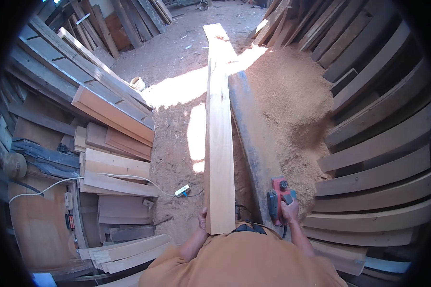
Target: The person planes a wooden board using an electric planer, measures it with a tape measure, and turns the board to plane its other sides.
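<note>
- The left hand (202,220) is against the left side of the long pale board (219,167), at its near end; its fingers are partly hidden, so I can't tell how far they are open.
- The right hand (290,211) has its fingers closed round the handle of the red power planer (276,201) — at the near end of the worn bluish plank (261,143), right of the board.
- Sawdust (292,91) (quite a heap) lies beyond the planer; a power strip (182,191) sits left of the board.
</note>
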